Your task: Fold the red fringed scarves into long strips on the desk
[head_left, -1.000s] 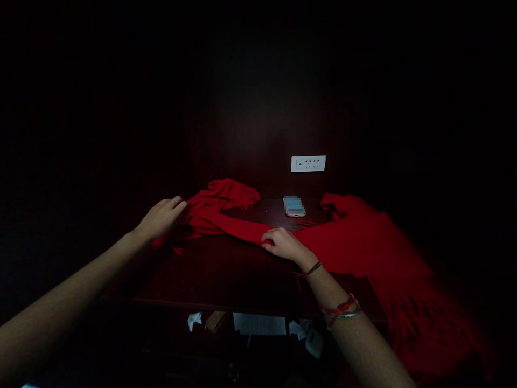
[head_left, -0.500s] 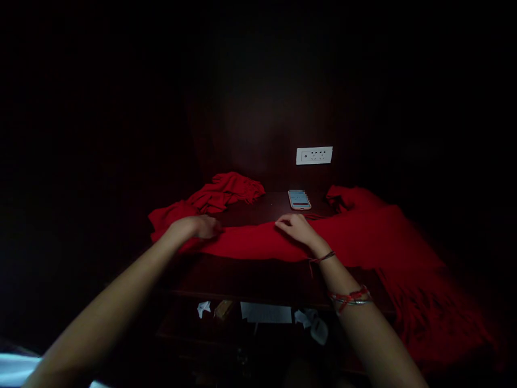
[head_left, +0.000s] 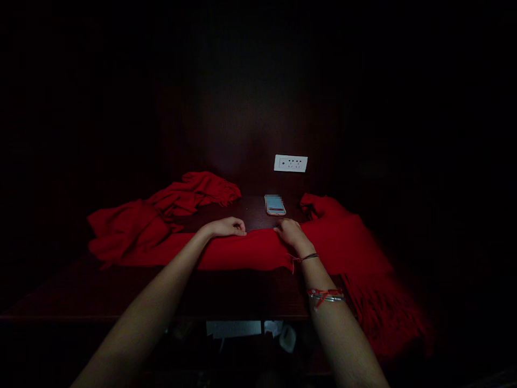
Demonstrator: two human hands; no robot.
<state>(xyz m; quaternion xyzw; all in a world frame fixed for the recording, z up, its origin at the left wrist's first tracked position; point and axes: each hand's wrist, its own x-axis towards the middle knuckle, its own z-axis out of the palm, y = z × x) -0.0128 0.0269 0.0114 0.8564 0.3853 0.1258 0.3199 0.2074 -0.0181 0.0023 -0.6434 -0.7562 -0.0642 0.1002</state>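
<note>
A red fringed scarf lies across the dark table in a long, fairly flat strip. Its left end is bunched up, and its fringed right end hangs over the front edge. My left hand is curled at the far edge of the strip, thumb and fingers pinched on the cloth. Just right of it, my right hand grips the same edge, its fingers partly hidden behind the back of the hand. A short stretch of edge runs between the two hands.
A phone with a lit screen lies behind the scarf. On the dark back wall is a white socket plate. Papers and a pale rounded object sit on a shelf under the table. The surroundings are very dark.
My left hand has moved right along the scarf's far edge, nearer my right hand, which stays on the cloth. The view has turned slightly right.
</note>
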